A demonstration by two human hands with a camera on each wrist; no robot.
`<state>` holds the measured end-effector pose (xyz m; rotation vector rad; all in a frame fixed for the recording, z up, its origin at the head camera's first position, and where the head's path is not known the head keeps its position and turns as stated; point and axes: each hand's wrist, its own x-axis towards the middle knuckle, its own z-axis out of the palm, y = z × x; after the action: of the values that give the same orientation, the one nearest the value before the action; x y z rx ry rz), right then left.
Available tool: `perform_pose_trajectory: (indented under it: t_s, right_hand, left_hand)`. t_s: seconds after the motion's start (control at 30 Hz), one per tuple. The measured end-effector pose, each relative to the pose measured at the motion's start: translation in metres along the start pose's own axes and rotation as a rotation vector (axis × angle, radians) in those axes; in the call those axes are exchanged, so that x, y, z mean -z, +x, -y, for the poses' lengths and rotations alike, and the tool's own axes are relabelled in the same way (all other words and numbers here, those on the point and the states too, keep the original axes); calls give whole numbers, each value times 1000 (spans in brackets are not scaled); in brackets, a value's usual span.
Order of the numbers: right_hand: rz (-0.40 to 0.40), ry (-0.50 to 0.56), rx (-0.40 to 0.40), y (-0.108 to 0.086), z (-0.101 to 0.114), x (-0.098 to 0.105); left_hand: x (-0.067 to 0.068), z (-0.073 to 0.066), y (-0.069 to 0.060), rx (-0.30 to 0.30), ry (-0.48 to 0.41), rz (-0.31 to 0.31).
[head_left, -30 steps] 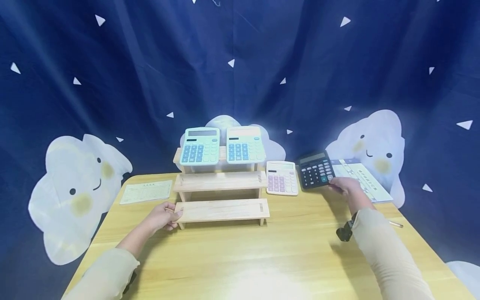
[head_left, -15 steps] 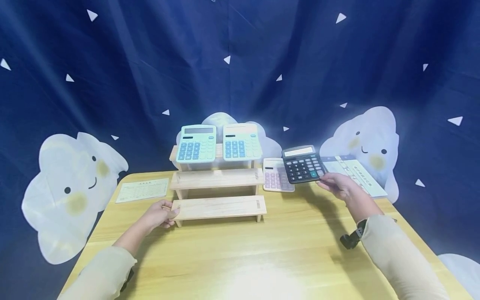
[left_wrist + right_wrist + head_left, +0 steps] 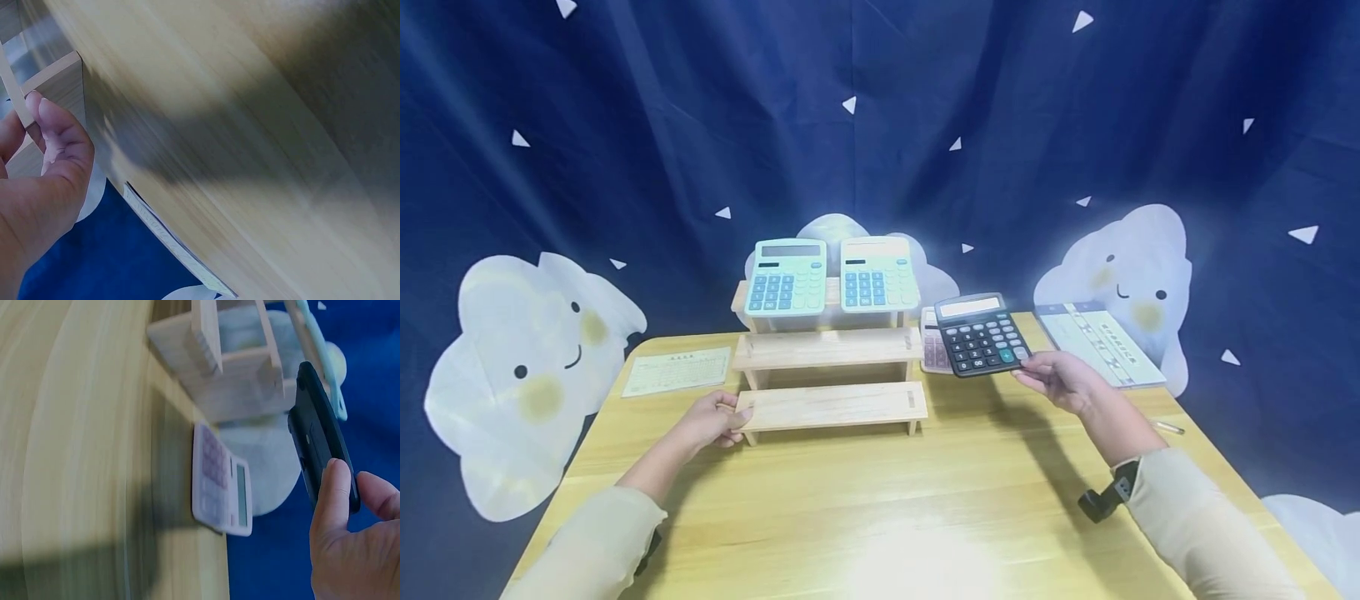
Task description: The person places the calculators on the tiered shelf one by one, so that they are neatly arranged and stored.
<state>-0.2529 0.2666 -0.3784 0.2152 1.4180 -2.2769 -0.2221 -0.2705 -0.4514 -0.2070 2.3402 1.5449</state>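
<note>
Pinching the black calculator (image 3: pixel 981 337) at its four-o'clock corner, in the air at three o'clock of the wooden stand (image 3: pixel 831 406) whose nine-o'clock end your left hand (image 3: pixel 709 419) grips, your right hand (image 3: pixel 1063 382) probably carries a light, stiff, smooth body, safer held by its side edges.

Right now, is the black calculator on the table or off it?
Off: the right hand holds the black calculator in the air, clear of the table in the right wrist view.
</note>
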Motion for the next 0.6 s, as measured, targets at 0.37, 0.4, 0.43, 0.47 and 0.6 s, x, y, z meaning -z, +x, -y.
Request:
perform_pose_trajectory:
  t_s: [0.37,0.4,0.43,0.47,0.6]
  right_hand:
    - [36,-50,-21,-3,-15,-20]
    - [34,-52,-24,-4,-16,-22]
    - [31,-52,-28,-4,-18,-24]
    - [29,-54,-31,-4,-19,-26]
    - [38,-56,-41,-3,-25,-34]
  left_hand:
    - [2,-10,-3,9,96,18]
    - [2,-9,-3,14,95,16]
    - [1,-9,-3,14,95,18]
    - [1,-9,-3,16,92,17]
    - [1,-8,-2,20,85,12]
